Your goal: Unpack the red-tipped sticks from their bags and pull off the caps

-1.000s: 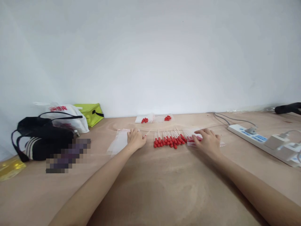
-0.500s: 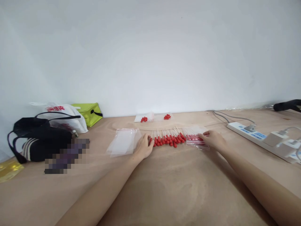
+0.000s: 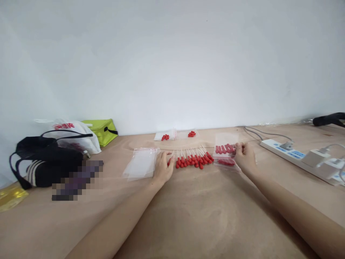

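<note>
A row of red-tipped sticks (image 3: 194,160), like big matches, lies on the brown-covered table with its pale ends pointing away from me. At the row's left end my left hand (image 3: 163,168) is curled, with a red tip showing between thumb and fingers. My right hand (image 3: 245,157) pinches the right edge of a clear zip bag (image 3: 226,138) with several red-tipped sticks inside. That bag is lifted a little over another filled zip bag (image 3: 228,163). Left of my left hand lies a stack of clear zip bags (image 3: 140,163) with nothing visible inside.
Two small bags with red-tipped sticks (image 3: 165,137) lie near the wall. A white power strip (image 3: 285,153) with plugs and cables is at the right. On the left are a black bag (image 3: 51,158), a white plastic bag (image 3: 81,135), a green bag (image 3: 104,131) and a pixelated dark object (image 3: 78,181).
My right hand has raised the zip bag and shifted it slightly away, uncovering the filled bag beneath. My left hand has drawn slightly left, parting a red tip from the row.
</note>
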Demonstrator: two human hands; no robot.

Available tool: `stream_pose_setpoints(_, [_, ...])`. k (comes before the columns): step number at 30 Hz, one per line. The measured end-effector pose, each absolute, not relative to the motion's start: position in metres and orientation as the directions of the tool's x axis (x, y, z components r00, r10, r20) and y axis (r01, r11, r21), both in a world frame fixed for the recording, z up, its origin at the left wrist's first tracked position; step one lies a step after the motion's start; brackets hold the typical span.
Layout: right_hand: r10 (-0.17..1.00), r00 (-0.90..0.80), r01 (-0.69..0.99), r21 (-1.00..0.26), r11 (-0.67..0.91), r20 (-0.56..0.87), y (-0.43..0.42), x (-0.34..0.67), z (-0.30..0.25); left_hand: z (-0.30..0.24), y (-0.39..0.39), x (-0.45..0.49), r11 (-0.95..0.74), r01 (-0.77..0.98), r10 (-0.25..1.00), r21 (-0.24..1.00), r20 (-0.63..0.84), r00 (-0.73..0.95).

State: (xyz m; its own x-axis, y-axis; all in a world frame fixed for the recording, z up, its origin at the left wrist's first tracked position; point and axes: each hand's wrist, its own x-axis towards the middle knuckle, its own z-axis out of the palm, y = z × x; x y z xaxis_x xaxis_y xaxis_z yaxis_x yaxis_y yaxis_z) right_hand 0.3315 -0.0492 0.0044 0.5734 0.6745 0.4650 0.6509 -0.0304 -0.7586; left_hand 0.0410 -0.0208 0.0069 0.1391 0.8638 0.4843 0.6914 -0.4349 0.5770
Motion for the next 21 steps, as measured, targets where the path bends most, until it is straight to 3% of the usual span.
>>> stream_pose_setpoints(3, [0.64,0.518,0.512,-0.805,0.3,0.567,-0.065,0.298,0.007,0.007,-0.039,0.043,-0.458,0.608,0.874,0.649,0.453,0.176])
stream_pose_setpoints(5, [0.667,0.451,0.44,-0.798,0.412,0.593,-0.079,0.27,0.005,0.005,-0.056,0.047,-0.386,0.427,0.915,0.818,0.28,0.291])
stream_pose_setpoints(8, [0.727,0.305,0.384,-0.778,0.497,0.615,-0.103,0.233,-0.003,0.002,-0.081,0.054,-0.078,0.095,0.902,0.992,0.03,0.43])
stream_pose_setpoints(12, [0.816,-0.027,0.376,-0.751,0.544,0.578,-0.128,0.207,-0.009,0.004,-0.094,0.054,0.107,-0.165,0.915,0.98,-0.032,0.401])
stream_pose_setpoints(14, [0.807,-0.095,0.437,-0.704,0.559,0.582,-0.132,0.206,-0.008,0.007,-0.091,0.045,0.129,-0.132,0.908,0.983,-0.063,0.415])
stream_pose_setpoints(17, [0.731,0.0,0.575,-0.598,0.558,0.682,-0.127,0.214,-0.003,0.015,-0.081,0.027,0.164,0.093,0.784,0.982,-0.187,0.592])
stream_pose_setpoints(19, [0.669,0.003,0.632,-0.52,0.575,0.744,-0.121,0.22,-0.001,0.021,-0.073,0.017,0.113,0.233,0.707,0.966,-0.243,0.664])
stream_pose_setpoints(21, [0.647,-0.101,0.646,-0.445,0.62,0.755,-0.115,0.222,0.001,0.025,-0.067,0.014,0.036,0.308,0.689,0.951,-0.247,0.681])
